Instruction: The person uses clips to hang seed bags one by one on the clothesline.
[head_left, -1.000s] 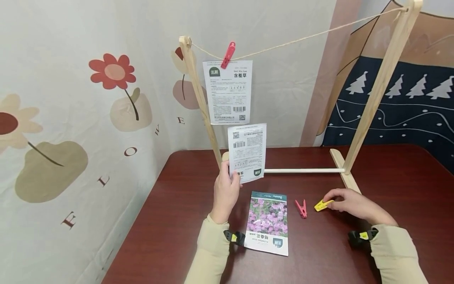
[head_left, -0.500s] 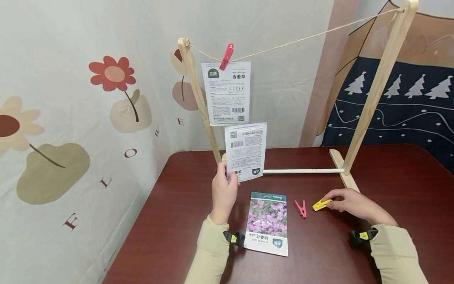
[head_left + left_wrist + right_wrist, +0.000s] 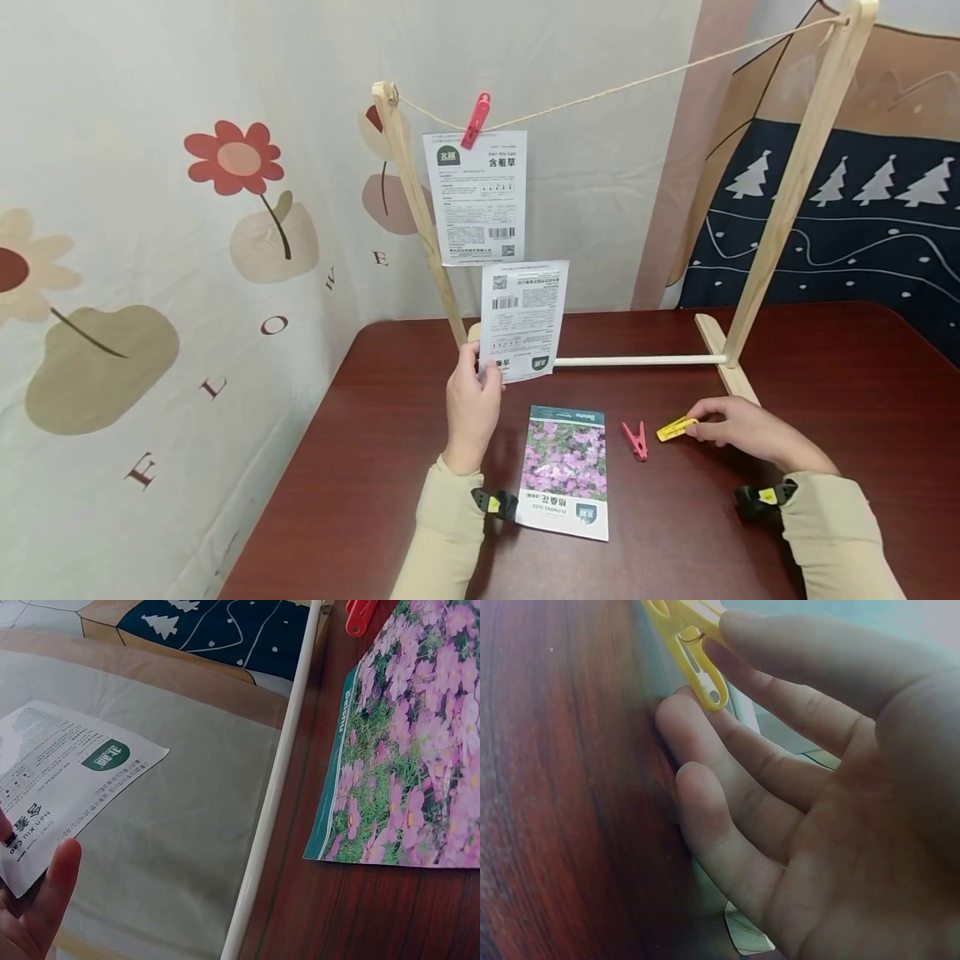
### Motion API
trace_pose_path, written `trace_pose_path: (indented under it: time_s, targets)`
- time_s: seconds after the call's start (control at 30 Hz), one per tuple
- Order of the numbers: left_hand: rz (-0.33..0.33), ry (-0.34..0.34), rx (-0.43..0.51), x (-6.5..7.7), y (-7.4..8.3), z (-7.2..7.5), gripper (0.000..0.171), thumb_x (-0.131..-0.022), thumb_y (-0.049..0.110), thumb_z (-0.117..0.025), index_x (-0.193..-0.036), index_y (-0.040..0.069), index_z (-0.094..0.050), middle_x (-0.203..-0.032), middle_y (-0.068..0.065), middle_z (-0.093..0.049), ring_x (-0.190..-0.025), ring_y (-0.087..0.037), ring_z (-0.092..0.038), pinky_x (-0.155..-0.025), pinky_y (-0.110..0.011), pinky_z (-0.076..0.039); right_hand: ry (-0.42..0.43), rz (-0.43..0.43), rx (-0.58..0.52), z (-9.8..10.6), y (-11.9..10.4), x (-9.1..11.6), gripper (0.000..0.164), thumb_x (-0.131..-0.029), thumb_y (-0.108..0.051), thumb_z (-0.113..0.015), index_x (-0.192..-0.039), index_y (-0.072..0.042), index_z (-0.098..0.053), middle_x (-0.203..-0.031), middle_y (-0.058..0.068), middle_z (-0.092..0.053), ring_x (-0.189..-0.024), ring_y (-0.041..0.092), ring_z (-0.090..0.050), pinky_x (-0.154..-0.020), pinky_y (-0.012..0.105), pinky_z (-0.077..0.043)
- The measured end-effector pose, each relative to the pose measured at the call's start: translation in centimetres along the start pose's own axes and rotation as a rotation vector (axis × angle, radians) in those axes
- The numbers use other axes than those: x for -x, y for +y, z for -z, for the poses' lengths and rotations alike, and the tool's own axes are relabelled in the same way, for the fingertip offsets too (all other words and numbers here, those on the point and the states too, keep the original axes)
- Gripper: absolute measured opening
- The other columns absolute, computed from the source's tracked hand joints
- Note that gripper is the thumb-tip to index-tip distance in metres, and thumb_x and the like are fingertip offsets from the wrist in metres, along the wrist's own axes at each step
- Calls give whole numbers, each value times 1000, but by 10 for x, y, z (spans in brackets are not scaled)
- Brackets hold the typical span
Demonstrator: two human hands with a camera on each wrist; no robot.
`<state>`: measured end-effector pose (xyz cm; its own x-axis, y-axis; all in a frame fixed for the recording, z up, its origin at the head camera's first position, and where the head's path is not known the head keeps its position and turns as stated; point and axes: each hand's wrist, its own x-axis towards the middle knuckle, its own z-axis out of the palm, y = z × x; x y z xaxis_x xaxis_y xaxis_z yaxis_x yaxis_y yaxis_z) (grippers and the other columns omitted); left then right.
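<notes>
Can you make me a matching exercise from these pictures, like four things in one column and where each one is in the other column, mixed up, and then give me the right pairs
Things
1. Yellow clip
2. Upper sheet
3. Lower sheet
4. Flower packet

Places
A. Hanging from the string
B. Flat on the table
C. Pinched in the right hand
D. Held in the left hand

Right pairs
1-C, 2-A, 3-D, 4-B
</notes>
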<state>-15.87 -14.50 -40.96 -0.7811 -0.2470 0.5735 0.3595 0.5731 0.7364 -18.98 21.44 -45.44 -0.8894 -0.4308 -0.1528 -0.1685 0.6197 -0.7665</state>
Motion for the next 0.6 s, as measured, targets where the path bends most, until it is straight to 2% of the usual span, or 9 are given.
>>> trace_pose_path:
  time_s: [0.2, 0.33, 0.47, 0.6]
  targets:
    - [-20, 11, -8, -1, 1, -1, 22, -84, 10, -48, -105, 14, -52, -88, 0, -64, -55, -5, -55, -50, -24, -46, -5, -16, -7, 1, -2, 1, 22, -81, -27, -64, -92, -8, -64, -75, 5, -59, -67, 18, -49, -57, 28, -43]
    - [-22, 4, 10, -1, 1, -2, 20, -85, 10, -48, -104, 13, -52, -87, -1, -64, -55, -9, -58, -50, -24, -47, -4, -25, -6, 2, -3, 3, 25, -83, -26, -62, -95, -5, -65, -77, 4, -62, -70, 18, -52, -61, 29, -45]
    - [-17, -13, 34, 0, 1, -2, 15, -86, 12, -48, -101, 12, -53, -84, 0, -63, -56, -14, -61, -50, -24, -48, 13, -23, 14, 2, -4, 4, 27, -84, -25, -60, -99, -2, -65, -76, 3, -63, -70, 18, -53, -61, 30, -45]
    - [-21, -17, 34, 0, 0, -2, 14, -86, 14, -48, -99, 12, -54, -82, 1, -63, -57, -13, -61, -50, -24, -47, 47, -30, 31, 3, -6, 3, 32, -84, -31, -60, -100, -4, -65, -75, 3, -61, -68, 18, -52, -59, 30, -45]
